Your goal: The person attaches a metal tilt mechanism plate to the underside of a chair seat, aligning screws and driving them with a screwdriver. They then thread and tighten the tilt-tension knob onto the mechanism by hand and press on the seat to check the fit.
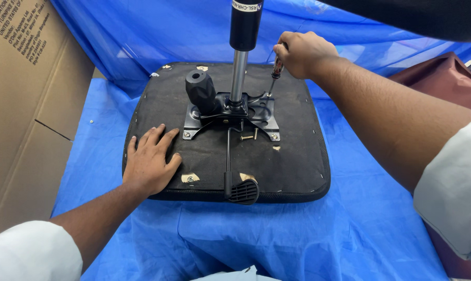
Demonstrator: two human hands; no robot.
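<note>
Blue plastic sheet (350,229) covers the whole work surface and runs up behind it; thin, crinkled, slightly glossy. Brown corrugated cardboard box (22,99) stands at left, flaps seamed, matte. Dark maroon fabric mass (443,78) at right edge, soft folds.

Upturned office chair seat (292,161) lies flat on the sheet, centre frame. Rounded square, underside covered in black fibrous cloth stapled along the rim, a few tears showing tan wood or foam beneath.

Black stamped steel mechanism plate (261,115) sits bolted mid-seat, cut-outs and corner tabs, glossy paint. Gas lift cylinder (241,47) rises upright from it: black tube on top, polished chrome rod below. Knurled black plastic knob (200,89), chunky cylinder, just left of the rod. Thin steel lever rod runs toward the near edge and ends in a ribbed black plastic paddle handle (241,191) overhanging the seat rim.

Left hand (151,161) rests palm down, fingers spread flat on the cloth, near-left of the plate, gripping nothing.

Right hand (304,52) is curled into a fist around the handle of a screwdriver (275,75), held near vertical, slim metal shank, tip down at the far-right corner of the plate.

Two loose brass-coloured screws (248,137) lie on the cloth by the plate's near edge.
</note>
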